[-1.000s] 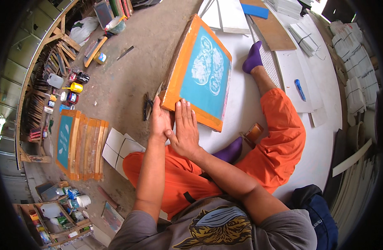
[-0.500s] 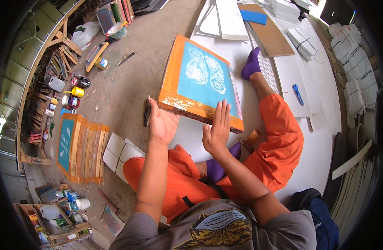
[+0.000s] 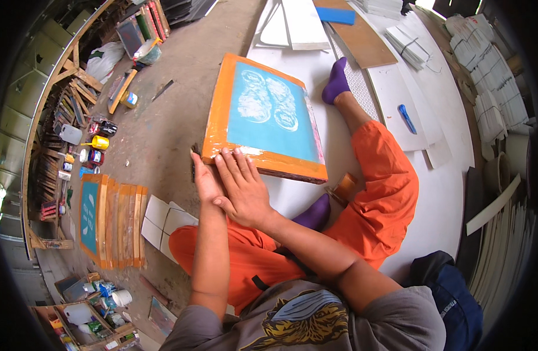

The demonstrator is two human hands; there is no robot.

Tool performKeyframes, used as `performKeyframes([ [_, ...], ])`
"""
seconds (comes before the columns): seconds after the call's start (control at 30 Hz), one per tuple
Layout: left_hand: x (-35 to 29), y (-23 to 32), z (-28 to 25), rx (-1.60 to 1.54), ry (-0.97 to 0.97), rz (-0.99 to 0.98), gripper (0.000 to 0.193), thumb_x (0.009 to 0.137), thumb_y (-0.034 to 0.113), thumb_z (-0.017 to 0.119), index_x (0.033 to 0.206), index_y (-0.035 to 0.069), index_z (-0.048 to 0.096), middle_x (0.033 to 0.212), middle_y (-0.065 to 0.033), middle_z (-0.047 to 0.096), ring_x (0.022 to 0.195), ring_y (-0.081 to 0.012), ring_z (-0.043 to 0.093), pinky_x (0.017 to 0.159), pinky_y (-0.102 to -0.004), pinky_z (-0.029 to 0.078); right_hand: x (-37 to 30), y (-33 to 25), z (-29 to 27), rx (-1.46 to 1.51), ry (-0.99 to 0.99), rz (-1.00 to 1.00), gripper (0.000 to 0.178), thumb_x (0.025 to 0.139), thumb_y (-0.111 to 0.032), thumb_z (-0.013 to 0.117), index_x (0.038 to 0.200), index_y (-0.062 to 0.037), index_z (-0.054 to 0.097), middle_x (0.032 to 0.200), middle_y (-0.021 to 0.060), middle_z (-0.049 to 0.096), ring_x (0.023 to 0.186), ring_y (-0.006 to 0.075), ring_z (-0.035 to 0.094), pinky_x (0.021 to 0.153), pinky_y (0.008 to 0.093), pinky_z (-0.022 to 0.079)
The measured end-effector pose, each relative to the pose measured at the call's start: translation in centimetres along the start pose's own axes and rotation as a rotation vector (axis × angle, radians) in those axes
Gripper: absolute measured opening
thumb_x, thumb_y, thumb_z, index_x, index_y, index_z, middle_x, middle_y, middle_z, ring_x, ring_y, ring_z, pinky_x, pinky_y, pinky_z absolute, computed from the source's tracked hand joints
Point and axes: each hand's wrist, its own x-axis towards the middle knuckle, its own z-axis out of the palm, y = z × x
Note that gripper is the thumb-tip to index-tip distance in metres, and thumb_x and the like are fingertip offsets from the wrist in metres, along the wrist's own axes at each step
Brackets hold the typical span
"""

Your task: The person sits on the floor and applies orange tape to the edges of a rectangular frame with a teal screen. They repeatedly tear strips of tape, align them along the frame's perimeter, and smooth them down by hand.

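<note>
A screen-printing frame (image 3: pixel 263 120) tilts above my lap, its border covered in glossy orange-brown tape round a turquoise mesh with two white oval designs. Under its near left corner is my left hand (image 3: pixel 208 186), palm up, bearing the frame; the fingers are hidden beneath it and the thumb shows at the left. My right hand (image 3: pixel 244 192) lies flat across the near taped edge by that same corner, fingers stretched out, its heel over my left palm. A small dark object beside my left thumb is too hidden to make out.
Several wooden screen frames (image 3: pixel 120 222) stand in a row at the left, near paint containers (image 3: pixel 99 142). White boards lie at the right with a blue cutter knife (image 3: pixel 407 119). A brown tape roll (image 3: pixel 343 188) sits by my leg. Bundled white sheets (image 3: pixel 491 114) are stacked far right.
My right hand has slid left along the frame's near edge to the left corner, beside my left hand. In the picture, the frame and the surroundings have shifted a little left.
</note>
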Motion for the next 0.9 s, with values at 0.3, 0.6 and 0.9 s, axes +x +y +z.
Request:
performKeyframes([
  [0.3,-1.2,-0.4,0.9,-0.129,0.113,-0.003,0.069,0.11,0.056,0.031,0.155,0.004,0.038,0.154,-0.016,0.047,0.14,-0.0334,0.046,0.12,-0.0505,0.034,-5.4,5.5,-0.1,0.089,-0.092,0.171,0.09,0.099,-0.057,0.052,0.163,-0.0012,0.022,0.167,0.0231,0.026,0.157,0.0394,0.022,0.127,0.0506,0.019],
  [0.6,-0.9,-0.7,-0.7,-0.103,0.128,0.021,0.066,0.11,0.054,0.033,0.155,0.006,0.042,0.156,-0.0123,0.047,0.143,-0.0287,0.044,0.121,-0.0474,0.034,-12.4,10.9,-0.8,-0.024,-0.207,0.518,0.083,0.104,-0.056,0.043,0.164,-0.0031,0.021,0.168,0.0232,0.025,0.156,0.041,0.021,0.126,0.0518,0.02],
  [0.9,-1.1,-2.0,-1.5,0.002,0.16,-0.031,0.074,0.106,0.064,0.033,0.149,0.007,0.05,0.15,-0.0106,0.054,0.136,-0.0259,0.052,0.117,-0.0414,0.037,-1.8,4.4,-0.2,0.109,-0.18,-0.07,0.085,0.104,-0.062,0.035,0.165,-0.0046,0.02,0.169,0.0226,0.022,0.157,0.0405,0.019,0.126,0.0529,0.017],
])
